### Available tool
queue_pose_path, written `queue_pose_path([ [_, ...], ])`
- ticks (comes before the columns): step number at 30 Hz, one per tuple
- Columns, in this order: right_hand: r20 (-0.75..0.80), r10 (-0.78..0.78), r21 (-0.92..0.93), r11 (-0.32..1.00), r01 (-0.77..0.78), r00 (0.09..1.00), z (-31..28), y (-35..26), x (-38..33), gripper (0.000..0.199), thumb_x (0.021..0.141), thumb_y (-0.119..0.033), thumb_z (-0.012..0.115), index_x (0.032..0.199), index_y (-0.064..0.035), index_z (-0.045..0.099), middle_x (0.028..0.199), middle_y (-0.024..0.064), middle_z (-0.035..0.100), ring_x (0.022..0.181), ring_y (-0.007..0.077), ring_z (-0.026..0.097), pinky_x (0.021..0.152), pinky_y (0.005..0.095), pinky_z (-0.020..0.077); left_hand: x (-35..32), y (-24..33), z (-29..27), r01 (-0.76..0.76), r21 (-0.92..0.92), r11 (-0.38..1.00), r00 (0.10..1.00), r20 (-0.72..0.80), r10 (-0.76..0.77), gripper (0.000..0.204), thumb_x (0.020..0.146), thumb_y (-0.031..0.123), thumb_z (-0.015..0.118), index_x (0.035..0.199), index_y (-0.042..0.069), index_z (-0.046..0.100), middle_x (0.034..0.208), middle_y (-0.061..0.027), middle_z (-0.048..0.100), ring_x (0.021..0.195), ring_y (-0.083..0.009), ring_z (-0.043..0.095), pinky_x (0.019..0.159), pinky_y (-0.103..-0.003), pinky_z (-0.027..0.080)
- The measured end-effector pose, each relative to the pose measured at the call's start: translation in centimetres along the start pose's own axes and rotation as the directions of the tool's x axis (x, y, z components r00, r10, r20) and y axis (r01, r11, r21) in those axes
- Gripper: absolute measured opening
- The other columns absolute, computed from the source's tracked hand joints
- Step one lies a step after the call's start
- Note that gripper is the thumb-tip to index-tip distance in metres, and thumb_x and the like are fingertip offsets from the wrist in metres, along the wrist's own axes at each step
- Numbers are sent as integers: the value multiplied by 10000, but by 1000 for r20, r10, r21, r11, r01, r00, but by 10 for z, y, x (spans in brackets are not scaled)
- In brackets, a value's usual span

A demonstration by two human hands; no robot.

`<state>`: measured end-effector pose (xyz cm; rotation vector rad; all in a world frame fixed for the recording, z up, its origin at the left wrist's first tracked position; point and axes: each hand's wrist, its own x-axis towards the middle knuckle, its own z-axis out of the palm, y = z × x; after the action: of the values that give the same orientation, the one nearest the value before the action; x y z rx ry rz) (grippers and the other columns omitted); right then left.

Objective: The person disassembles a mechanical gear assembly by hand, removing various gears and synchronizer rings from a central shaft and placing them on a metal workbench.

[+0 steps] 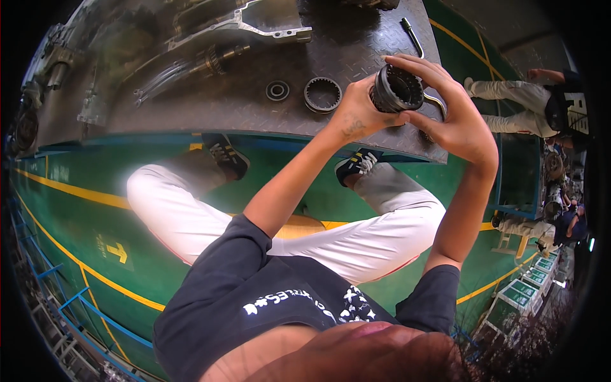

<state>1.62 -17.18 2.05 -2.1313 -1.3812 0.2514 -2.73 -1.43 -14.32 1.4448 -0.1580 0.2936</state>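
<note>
Between both hands, above the near right part of the dark metal workbench (254,121), I hold a dark ringed gear hub (398,90), its round opening tilted toward me. My left hand (359,108) wraps its left side and underside, with the fingers partly hidden behind it. My right hand (455,105) curves around the right side, thumb at the lower rim and fingers at the top edge. Just left of my hands lies a toothed ring (323,95) on the bench. Beside that ring is a small flat round disc (277,91).
A socket wrench (412,37) lies near the bench's right edge. Farther left are a gear shaft (213,62) and a silver metal housing (238,25). People in light trousers (522,99) stand off to the right. Green boxes (519,293) are stacked at lower right.
</note>
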Motion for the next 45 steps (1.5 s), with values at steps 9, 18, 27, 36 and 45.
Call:
queue_pose_path([
  [9,141,-11,-42,999,17,990,-13,-9,8,821,742,129,703,1528,-87,600,1596,141,562,1519,342,489,1276,461,371,0,4,-3,67,-30,997,997,29,-67,627,713,120,980,1261,25,691,1176,-56,769,1068,-150,706,1000,-332,573],
  [18,224,-20,-139,989,53,974,-17,-17,20,831,718,111,757,1505,-117,619,1564,136,580,1461,363,539,1229,457,440,1,0,-4,21,-5,1000,1000,19,-21,656,680,237,990,1235,20,713,1149,-123,797,1054,-226,766,968,-360,600],
  [27,137,30,-200,980,-2,990,-13,-19,16,747,782,-37,853,1489,-99,621,1482,151,616,1324,359,639,1111,451,518,-1,-2,-1,-5,-22,1000,1000,16,5,641,686,175,980,1252,34,716,1169,-105,799,1084,-202,758,989,-369,602],
  [36,-22,152,-332,931,-150,988,4,-24,16,596,854,-230,870,1384,-55,661,1280,156,673,1109,365,712,934,407,576,-2,-4,-1,2,4,1000,1000,31,-2,625,698,174,963,1257,32,723,1164,-126,810,1075,-218,780,986,-388,613],
  [45,90,68,-151,987,-54,994,-2,-24,15,672,768,38,798,1411,-59,628,1391,139,629,1286,333,654,1123,413,543,-5,-3,-1,-5,-73,997,1000,1,5,625,680,113,981,1241,27,719,1173,-84,789,1081,-170,739,1005,-351,588],
])
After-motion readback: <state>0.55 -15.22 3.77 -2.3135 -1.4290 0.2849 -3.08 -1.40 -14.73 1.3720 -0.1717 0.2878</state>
